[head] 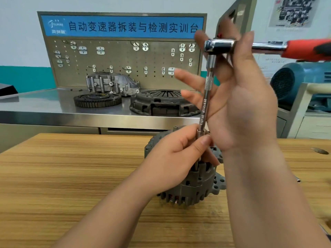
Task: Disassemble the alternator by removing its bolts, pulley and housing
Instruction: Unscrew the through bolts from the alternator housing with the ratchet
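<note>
A grey alternator (195, 187) stands on the wooden table (71, 176), its finned housing facing me. A ratchet wrench (220, 46) with a red handle (304, 49) carries a long chrome extension bar (206, 102) that runs down onto the alternator's top. My left hand (179, 154) pinches the lower end of the bar just above the housing. My right hand (240, 97) is raised behind the bar, thumb and forefinger round the ratchet head, the other fingers spread. The socket's seat on a bolt is hidden by my left hand.
Behind the table runs a steel bench (44, 108) with a flywheel (97, 100), a clutch cover (161, 102) and an aluminium casing (111, 83) before a pegboard. A teal motor (295, 81) stands at the right. A small bit (298, 180) lies on the table's right.
</note>
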